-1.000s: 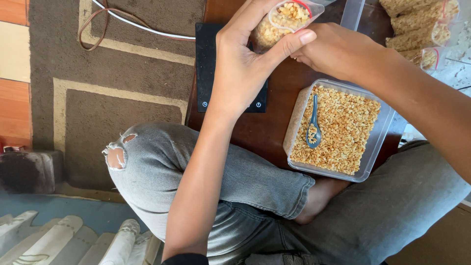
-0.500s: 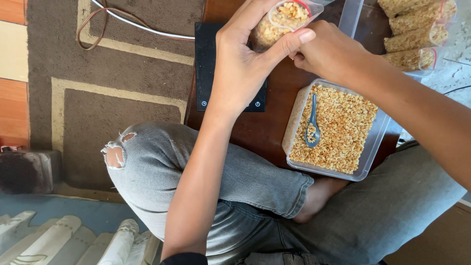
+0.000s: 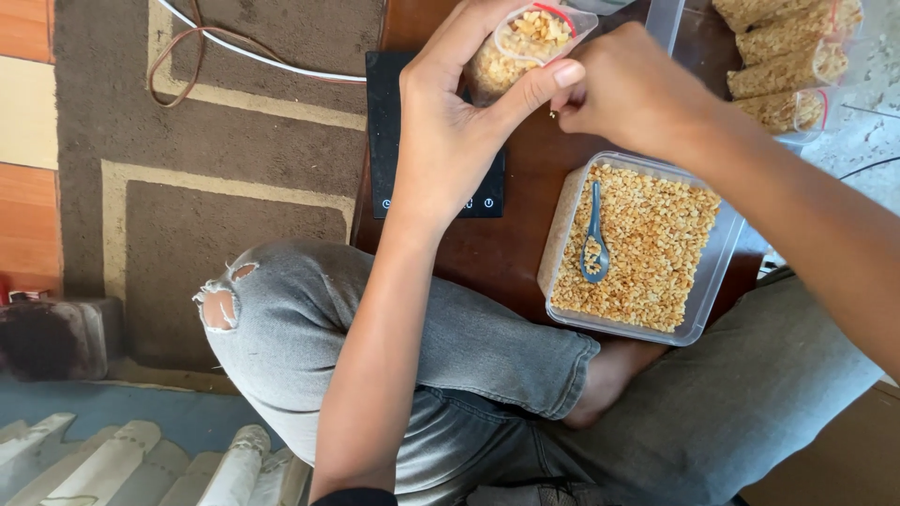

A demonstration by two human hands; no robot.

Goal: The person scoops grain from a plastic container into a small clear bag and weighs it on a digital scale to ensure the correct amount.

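1. The left hand (image 3: 450, 141) clasps a small clear bag (image 3: 520, 42) of chopped nuts, thumb across the front and fingers curled behind it; the bag sits at the top edge of view, above the black scale (image 3: 433, 131).
2. The right hand (image 3: 637, 89) is pinched at the bag's mouth, fingertips closed on a crumb or on the bag's lip; which, I cannot tell.
3. Against a second ago both hands and the bag sit slightly higher and further toward 11 o'clock, and the right fingertips are drawn back a touch from the bag's opening. The bag looks about full, so I judge the filling nearly over.
4. At 5 o'clock from the hands lies the clear tub (image 3: 645, 248) of nuts, a blue spoon (image 3: 593, 239) resting in it.
5. At 2 o'clock filled bags (image 3: 783, 66) crowd the corner.
6. Open room lies at 7 o'clock on the dark wooden table (image 3: 511, 258), between scale and tub; the table's near edge meets the knee.
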